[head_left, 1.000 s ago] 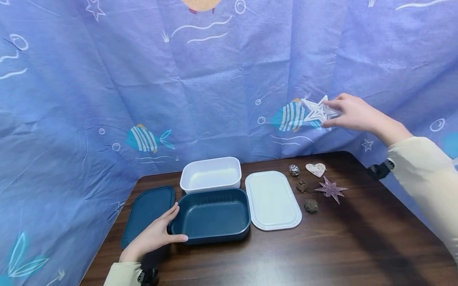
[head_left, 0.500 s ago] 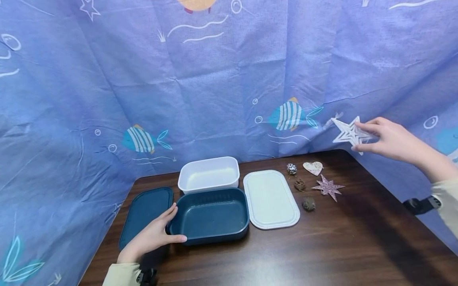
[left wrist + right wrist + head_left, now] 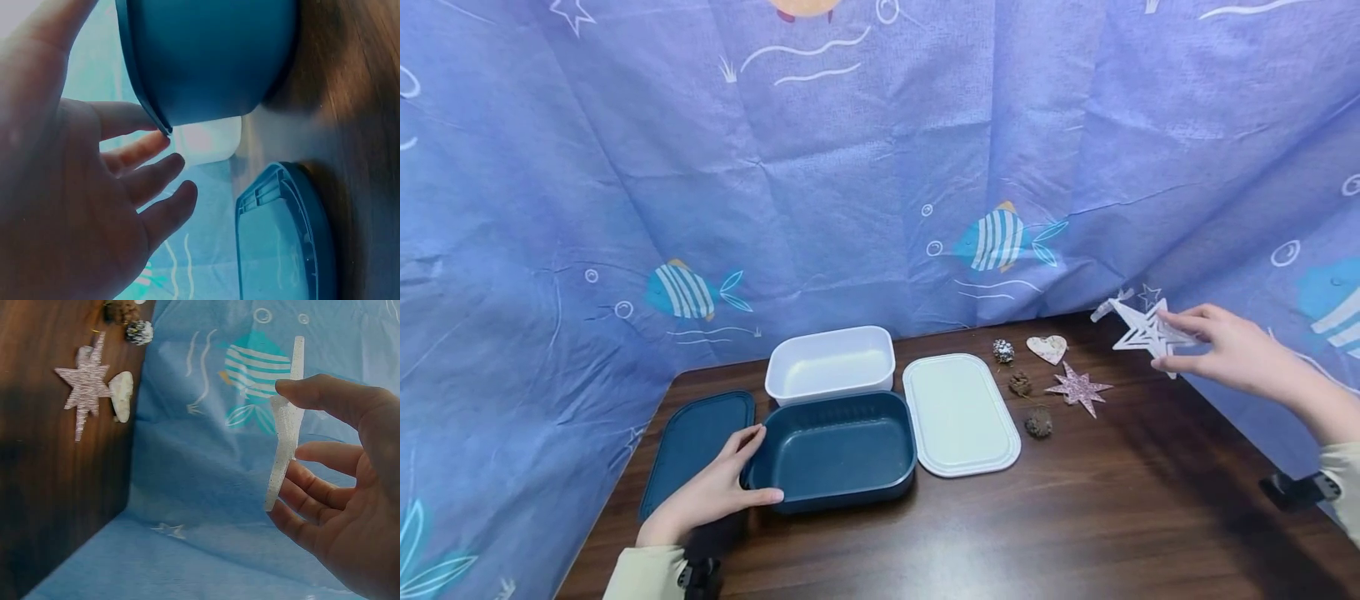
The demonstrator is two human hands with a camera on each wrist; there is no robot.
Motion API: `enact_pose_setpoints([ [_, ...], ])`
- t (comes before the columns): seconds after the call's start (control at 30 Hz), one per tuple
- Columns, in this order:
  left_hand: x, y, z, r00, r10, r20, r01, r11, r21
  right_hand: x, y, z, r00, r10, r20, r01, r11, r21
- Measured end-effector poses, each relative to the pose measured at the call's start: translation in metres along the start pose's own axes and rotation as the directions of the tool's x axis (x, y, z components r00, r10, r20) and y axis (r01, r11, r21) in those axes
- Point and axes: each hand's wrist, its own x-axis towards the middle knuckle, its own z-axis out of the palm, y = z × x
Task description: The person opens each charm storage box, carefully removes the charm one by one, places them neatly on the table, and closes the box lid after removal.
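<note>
My right hand (image 3: pixel 1232 350) pinches a white star ornament (image 3: pixel 1150 333) between thumb and fingers, beyond the table's right back corner in the head view. A pale ribbon hangs off one point of the star. Seen edge-on in the right wrist view, the star (image 3: pixel 285 431) looks thin, with the thumb on one face. My left hand (image 3: pixel 715 479) rests at the left end of a dark blue rectangular container (image 3: pixel 842 454), thumb on the near rim and fingers spread toward the far corner. In the left wrist view, fingertips touch the rim of the container (image 3: pixel 206 56).
Behind stands a white container (image 3: pixel 831 367); a dark blue lid (image 3: pixel 700 442) lies left, a white lid (image 3: pixel 962 412) right. Further right are a pink glitter star (image 3: pixel 1078 389), a heart (image 3: pixel 1048 348) and small cones (image 3: pixel 1039 422). A patterned curtain (image 3: pixel 850 208) hangs behind the table.
My right hand has carried the white star to the right and down, from in front of the printed fish toward the table corner. My left hand stays at the blue container.
</note>
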Motion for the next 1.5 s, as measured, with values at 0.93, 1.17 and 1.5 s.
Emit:
enact_pose_setpoints([
  [0.93, 0.009, -0.008, 0.0, 0.999, -0.012, 0.036, 0.012, 1.0, -0.012, -0.075, 0.036, 0.038, 0.97, 0.01, 0.242, 0.004, 0.998, -0.056],
  [1.17, 0.009, -0.009, -0.001, 1.0, -0.012, 0.027, 0.013, 1.0, -0.005, -0.074, 0.033, 0.043, 0.921, -0.026, 0.389, -0.002, 0.997, 0.072],
  [1.5, 0.009, -0.008, 0.001, 0.998, -0.043, 0.049, 0.045, 0.998, -0.036, -0.053, 0.021, 0.066, 0.892, -0.049, 0.448, -0.018, 0.99, 0.143],
])
